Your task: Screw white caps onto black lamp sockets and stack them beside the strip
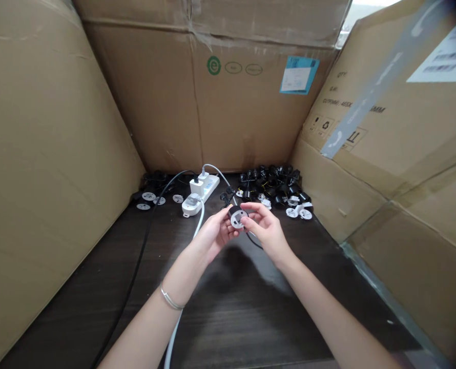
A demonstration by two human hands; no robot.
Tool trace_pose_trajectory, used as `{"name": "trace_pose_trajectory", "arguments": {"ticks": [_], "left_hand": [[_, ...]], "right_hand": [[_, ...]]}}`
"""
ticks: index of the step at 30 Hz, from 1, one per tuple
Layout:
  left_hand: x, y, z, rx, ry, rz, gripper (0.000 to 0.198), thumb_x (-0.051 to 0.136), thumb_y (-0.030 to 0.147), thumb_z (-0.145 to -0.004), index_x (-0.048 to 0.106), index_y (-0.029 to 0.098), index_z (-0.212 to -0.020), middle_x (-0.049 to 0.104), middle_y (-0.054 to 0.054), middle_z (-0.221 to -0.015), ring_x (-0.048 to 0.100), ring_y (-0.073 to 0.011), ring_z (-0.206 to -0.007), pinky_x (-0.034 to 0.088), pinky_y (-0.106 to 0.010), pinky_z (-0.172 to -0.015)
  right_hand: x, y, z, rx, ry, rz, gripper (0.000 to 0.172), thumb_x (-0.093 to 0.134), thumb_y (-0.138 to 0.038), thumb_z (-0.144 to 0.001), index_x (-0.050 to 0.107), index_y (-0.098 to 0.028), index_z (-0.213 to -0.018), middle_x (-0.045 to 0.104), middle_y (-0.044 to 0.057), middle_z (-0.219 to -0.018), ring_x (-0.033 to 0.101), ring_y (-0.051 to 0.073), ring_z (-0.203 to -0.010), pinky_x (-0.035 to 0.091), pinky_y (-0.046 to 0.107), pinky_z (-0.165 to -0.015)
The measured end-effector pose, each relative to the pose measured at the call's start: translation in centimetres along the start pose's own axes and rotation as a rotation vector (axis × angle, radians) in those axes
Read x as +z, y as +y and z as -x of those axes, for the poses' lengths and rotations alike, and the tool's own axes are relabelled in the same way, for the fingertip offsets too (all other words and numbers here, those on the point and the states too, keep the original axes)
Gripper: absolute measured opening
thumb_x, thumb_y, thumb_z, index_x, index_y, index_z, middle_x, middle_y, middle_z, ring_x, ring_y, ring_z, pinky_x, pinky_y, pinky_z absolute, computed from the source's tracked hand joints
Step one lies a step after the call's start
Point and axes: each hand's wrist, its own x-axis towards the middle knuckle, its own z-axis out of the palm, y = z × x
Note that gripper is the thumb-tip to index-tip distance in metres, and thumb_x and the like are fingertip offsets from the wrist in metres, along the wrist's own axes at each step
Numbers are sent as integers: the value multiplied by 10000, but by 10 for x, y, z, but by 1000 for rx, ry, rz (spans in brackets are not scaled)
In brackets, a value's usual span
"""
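Both my hands meet above the middle of a dark wooden table (251, 307). My left hand (215, 231) grips a small round part (236, 217) with a black body and a white face. My right hand (264, 225) pinches the same part from the right, fingers closed on its edge. A thin black wire (254, 240) trails from the part below my right hand. A silver bracelet (170, 299) circles my left wrist.
A white power strip (200, 193) with plugs lies behind my hands, a white cable (197, 225) and a black cable (136, 271) running toward me. A heap of black parts (274, 187) sits back right, several white discs (151, 199) back left. Cardboard boxes (228, 87) wall three sides.
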Motion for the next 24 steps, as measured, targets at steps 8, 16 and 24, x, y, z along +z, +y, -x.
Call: {"name": "trace_pose_trajectory", "arguments": {"ticks": [8,16,24], "left_hand": [[-4,-5,-2,28,11,-359,340,424,363,-865,600,84,-784,621,-76,-583,591,-127,-478,374,-181,-416],[-1,3,4,381,243,-801,335,395,477,-846,465,162,-753,553,-16,-443,516,-131,-341,311,-186,-351],[5,-6,12,425,-127,-862,460,515,391,-806,446,222,-1229,627,-42,-859,611,-131,-614,415,-192,-502]], "right_hand": [[-3,0,-3,127,-149,-56,366,649,-310,-705,598,-206,-1053,589,-3,-822,526,63,-605,467,186,-572],[-2,-5,-2,164,-149,-172,316,658,-302,-696,614,-185,-987,612,10,-875,556,86,-670,476,199,-599],[-12,-6,-5,40,91,-91,213,686,-254,-664,665,-173,-860,642,10,-784,561,87,-655,461,188,-578]]}}
